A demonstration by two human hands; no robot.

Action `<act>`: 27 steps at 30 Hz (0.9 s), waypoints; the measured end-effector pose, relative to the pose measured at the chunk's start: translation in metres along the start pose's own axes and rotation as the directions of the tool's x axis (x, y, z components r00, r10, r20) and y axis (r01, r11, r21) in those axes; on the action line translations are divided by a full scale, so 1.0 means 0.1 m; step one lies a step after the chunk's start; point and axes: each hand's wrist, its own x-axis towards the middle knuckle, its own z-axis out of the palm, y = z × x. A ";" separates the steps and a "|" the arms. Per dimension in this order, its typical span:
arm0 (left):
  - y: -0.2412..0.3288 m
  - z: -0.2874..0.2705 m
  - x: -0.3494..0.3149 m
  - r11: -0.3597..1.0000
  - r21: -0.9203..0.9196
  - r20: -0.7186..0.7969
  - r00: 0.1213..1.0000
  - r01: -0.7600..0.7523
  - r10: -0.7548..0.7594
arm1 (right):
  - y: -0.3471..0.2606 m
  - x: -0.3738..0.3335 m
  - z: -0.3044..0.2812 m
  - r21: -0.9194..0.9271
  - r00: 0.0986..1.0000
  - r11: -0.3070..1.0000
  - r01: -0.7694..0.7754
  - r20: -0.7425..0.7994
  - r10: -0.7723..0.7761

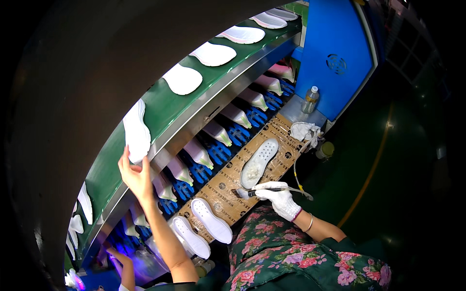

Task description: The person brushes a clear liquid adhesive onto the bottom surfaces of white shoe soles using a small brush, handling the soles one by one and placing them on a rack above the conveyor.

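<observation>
My bare left hand (136,178) reaches to the green conveyor belt, its thumb and fingers pinching the near end of a white shoe sole (137,127). In a white knit glove, my right hand (280,200) grips a brush (242,193), with a thin hose running from its handle. The bristles are just off the heel of another shoe sole (259,163), which lies cavity up on the cardboard-covered bench (228,182). Whitish wet matter shows inside that sole's heel. Two more white soles, one of them (211,220) nearer the bench middle, lie side by side to the left.
More white soles (182,79) are spaced along the belt (165,109). Under it hang several pinkish shoe uppers (198,153) on blue holders. A bottle (309,100) and a crumpled cloth (306,132) are by the blue machine housing (335,58). Another person's arm (125,266) shows at lower left.
</observation>
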 end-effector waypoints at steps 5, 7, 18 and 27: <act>-0.50 -0.27 -0.12 0.870 -0.484 0.109 0.993 0.089 -0.041 | 0.03 0.12 0.17 0.016 0.989 0.999 0.033 0.144 -0.034; -0.53 -0.53 -0.35 0.881 -0.453 -0.119 0.988 -0.140 0.095 | -0.03 0.14 0.24 0.109 0.989 0.991 -0.074 0.132 0.059; -0.62 -1.83 -1.51 0.704 -0.644 -0.121 0.869 0.299 -0.480 | -0.59 -0.02 0.83 0.163 0.903 0.987 0.006 0.423 -0.075; -0.64 -0.31 -2.78 -0.123 -0.539 0.765 0.423 0.833 -0.486 | -0.50 -0.19 1.45 -0.229 0.720 0.927 0.297 0.691 -0.060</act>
